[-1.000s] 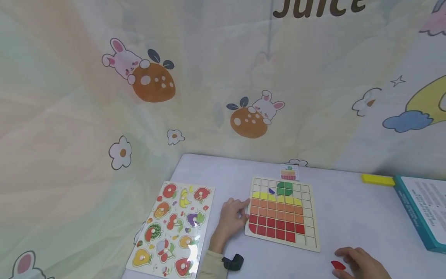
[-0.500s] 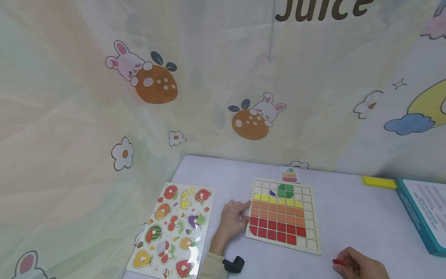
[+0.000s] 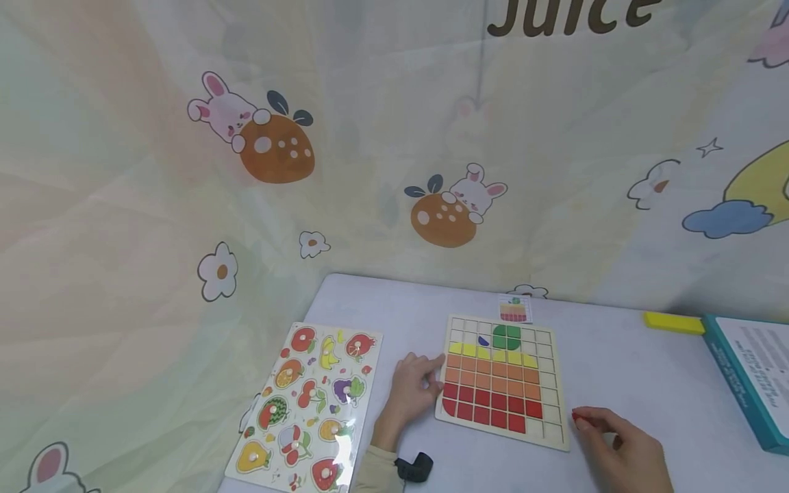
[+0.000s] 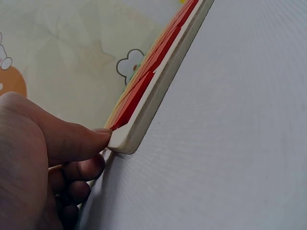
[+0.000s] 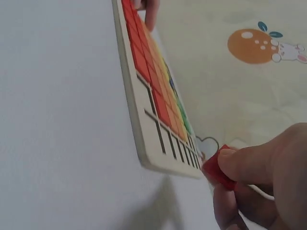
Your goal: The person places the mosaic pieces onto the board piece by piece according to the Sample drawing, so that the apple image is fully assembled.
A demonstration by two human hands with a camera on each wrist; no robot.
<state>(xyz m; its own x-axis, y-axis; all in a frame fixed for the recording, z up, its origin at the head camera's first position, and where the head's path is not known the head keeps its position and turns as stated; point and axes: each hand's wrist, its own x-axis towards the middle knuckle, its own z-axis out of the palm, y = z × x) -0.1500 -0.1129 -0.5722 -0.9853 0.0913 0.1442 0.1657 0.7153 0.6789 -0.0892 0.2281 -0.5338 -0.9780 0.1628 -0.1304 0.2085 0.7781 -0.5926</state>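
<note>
A pale grid board (image 3: 553, 438) lies on the table, with red, orange and yellow tiles in rows and a green cluster (image 3: 507, 337) near its top. A small blue piece (image 3: 483, 340) sits left of the green. My left hand (image 3: 409, 383) is at the board's left edge, thumb and index finger straight and touching it; in the left wrist view the thumb (image 4: 79, 141) rests at a corner and the other fingers curl below. Just off the board's lower right, my right hand (image 3: 625, 445) pinches a red tile (image 5: 219, 168) between thumb and fingers, apart from the board.
A small pattern card (image 3: 515, 309) lies beyond the board. On the left is a fruit picture board (image 3: 311, 411). A yellow block (image 3: 674, 322) and a teal-edged box (image 3: 748, 404) are at the right. A printed cloth wall (image 3: 364, 137) rises behind the table.
My right hand has picked up the red tile from the table and carried it up and left towards the board. The left hand stays at the board's edge.
</note>
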